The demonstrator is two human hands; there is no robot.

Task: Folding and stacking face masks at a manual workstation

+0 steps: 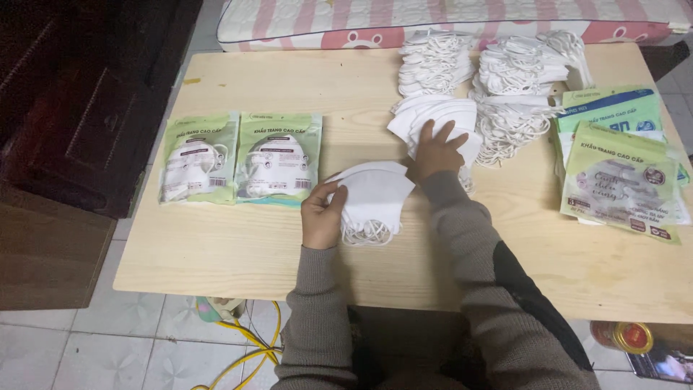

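Masks, white and folded flat, lie in a small stack [372, 198] right in front of you on the wooden table [216, 260], near its front edge. The stack's long axis runs roughly left to right, with the ear loops spilling out at the edge nearest you. Your left hand [323, 217] is at its left end, fingers curled around that edge and pinching it, so this hand is the one already on the stack. Your right hand [435, 152] sits just past the stack's upper right corner, fingers spread and pressed flat on a second, fanned pile of white masks [433, 115] farther from you. That pile lies up and to the right of the held stack, touching or nearly touching it; I cannot tell which.

Beyond the fanned pile, two taller heaps of loose masks [498, 68] sit at the far edge. To your left, well apart from your left hand, two sealed green packets [242, 157] with masks inside lie side by side. To your right, a stack of flat green pouches [624, 173] lies near the table's right edge. A pink and white mattress edge [325, 18] runs behind the table, and yellow cable [249, 347] loops on the tiled floor below.
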